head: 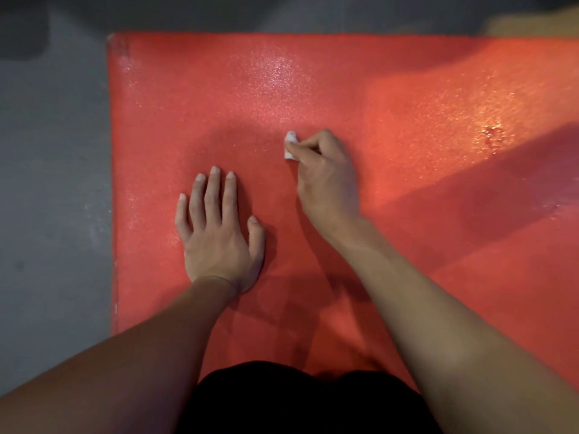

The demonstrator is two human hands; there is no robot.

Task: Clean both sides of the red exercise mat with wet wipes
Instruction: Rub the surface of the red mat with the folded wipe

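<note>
The red exercise mat (360, 89) lies flat on the floor and fills most of the view, its left end and far edge visible. Its surface glistens wet toward the far side and the right. My left hand (217, 230) rests flat on the mat with fingers straight and spread, palm down. My right hand (326, 177) is a little farther out and to the right, fingers curled round a small bunched white wet wipe (290, 145) that pokes out at the fingertips and touches the mat.
Grey concrete floor (53, 189) runs along the mat's left end and far edge. A dark patch lies at the far left corner of the floor. My dark shorts (297, 402) show at the bottom. A shadow band crosses the mat's right part.
</note>
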